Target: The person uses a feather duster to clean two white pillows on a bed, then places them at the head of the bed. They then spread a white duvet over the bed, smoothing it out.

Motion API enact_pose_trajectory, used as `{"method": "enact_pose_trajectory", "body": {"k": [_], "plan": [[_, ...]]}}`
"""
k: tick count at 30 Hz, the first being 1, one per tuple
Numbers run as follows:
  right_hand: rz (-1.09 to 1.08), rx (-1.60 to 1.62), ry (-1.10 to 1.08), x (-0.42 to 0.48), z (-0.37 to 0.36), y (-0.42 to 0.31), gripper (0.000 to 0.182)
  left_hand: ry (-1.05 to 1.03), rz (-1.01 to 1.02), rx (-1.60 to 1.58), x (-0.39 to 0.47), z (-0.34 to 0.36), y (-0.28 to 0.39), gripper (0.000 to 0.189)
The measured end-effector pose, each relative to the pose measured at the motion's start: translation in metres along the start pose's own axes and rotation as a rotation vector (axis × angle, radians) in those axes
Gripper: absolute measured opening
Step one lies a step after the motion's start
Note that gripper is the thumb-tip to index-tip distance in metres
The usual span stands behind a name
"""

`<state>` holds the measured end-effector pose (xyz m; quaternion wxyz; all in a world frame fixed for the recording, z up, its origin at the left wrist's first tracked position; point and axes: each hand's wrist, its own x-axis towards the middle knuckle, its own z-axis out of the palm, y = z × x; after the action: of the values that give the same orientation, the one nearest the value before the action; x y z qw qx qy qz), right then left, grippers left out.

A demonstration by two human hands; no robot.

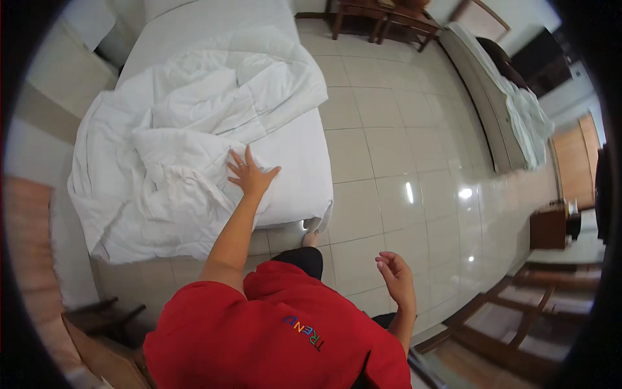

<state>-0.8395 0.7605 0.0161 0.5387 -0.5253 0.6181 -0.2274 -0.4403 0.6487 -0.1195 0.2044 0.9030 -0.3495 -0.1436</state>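
Observation:
My left hand (251, 176) is spread, fingers apart, at the edge of a rumpled white duvet (189, 112). Its fingertips reach onto the duvet's folds, while the thumb points over the smooth white bedsheet (296, 160). The duvet lies bunched across the bed and hangs over the near left corner. Away from the bed, my right hand (397, 278) hangs above the tiled floor with its fingers slightly bent. It holds nothing, and a gap shows between thumb and fingers.
Glossy floor tiles (388, 150) run along the bed's right side. Beyond them stands a second mattress (486, 92) with a pale cover. Wooden tables (362, 14) are at the back. A small brown cabinet (549, 226) stands at right, and a wooden chair (97, 316) at lower left.

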Motion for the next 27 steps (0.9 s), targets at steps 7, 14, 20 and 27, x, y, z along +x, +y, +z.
{"method": "enact_pose_trajectory", "body": {"k": [7,14,20,27], "plan": [[-0.013,-0.060,-0.079,0.104,-0.064,-0.014,0.025,0.568,-0.183,-0.373,0.043,0.050,-0.018,0.094],[-0.010,-0.104,-0.384,0.224,-0.108,-0.011,0.026,0.310,-0.303,-0.258,0.047,0.037,-0.080,0.031],[-0.122,-0.304,-0.478,0.349,-0.183,-0.048,0.026,0.597,-0.411,-0.604,-0.024,-0.020,-0.052,0.033],[-0.284,-0.384,-0.573,0.485,-0.270,-0.096,0.024,1.224,-0.567,-0.645,-0.124,-0.122,0.062,0.039]]}}
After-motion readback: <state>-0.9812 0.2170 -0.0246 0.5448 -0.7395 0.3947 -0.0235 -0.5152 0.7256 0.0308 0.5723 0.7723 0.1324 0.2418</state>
